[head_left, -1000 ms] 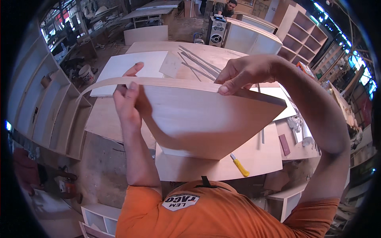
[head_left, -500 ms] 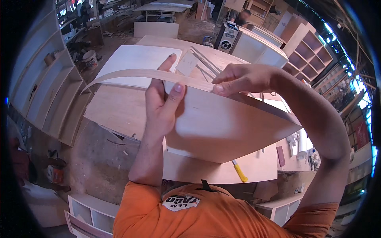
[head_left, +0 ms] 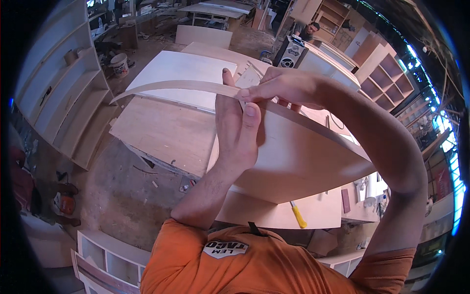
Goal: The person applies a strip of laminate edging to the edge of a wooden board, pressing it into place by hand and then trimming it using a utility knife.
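Wood panel [head_left: 308,152] is on edge, tilted, over near part of the surface [head_left: 323,210]. L hand [head_left: 236,132] grip pinches its upper L corner: thumb on near side, fingers behind. R hand [head_left: 284,90] grip pinches thin strip [head_left: 176,85] vs. panel's top edge, just beside L thumb; strip's free end arcs out L, past L hand. Yellow-handled knife [head_left: 298,216] lies on surface nr. panel's bottom corner. White sheet [head_left: 181,71] lies flat, far L.

Wooden worktable [head_left: 161,125], white panel [head_left: 181,71], yellow-handled knife [head_left: 298,215]
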Motion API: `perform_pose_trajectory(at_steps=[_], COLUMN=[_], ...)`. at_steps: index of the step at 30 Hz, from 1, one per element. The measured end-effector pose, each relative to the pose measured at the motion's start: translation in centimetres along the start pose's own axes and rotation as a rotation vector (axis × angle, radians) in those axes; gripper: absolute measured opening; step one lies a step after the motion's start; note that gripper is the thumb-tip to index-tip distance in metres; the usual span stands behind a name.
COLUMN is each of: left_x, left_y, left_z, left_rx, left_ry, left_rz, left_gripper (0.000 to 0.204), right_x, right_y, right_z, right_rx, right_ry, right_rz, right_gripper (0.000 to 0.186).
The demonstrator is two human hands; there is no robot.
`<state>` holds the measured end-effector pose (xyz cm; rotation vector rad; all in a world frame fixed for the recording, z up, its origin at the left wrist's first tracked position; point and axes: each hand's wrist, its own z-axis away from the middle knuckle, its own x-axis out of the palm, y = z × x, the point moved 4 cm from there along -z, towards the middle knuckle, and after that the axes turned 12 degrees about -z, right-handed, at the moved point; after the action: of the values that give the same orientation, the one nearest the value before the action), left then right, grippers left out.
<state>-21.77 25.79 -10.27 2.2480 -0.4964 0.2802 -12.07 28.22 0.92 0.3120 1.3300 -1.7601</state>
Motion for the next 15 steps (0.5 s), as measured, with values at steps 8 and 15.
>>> perform_pose_trajectory(at_steps=[8, 15], left_x=[0.5, -3.9], left_y=[0.0, -3.3], left_z=[-0.7, -0.1], left_rx=[-0.093, 0.032], left_ry=[0.026, 0.206], left_rz=[0.117, -0.290], left_gripper=[0.091, 0.070], right_x=[0.3, 0.6], right_y=[-1.3, 3.6], right_z=[1.7, 9.4], right_rx=[-0.007, -0.297], right_ry=[0.211, 0.539], right_rz=[0.255, 0.534], right_gripper=[0.069, 0.045])
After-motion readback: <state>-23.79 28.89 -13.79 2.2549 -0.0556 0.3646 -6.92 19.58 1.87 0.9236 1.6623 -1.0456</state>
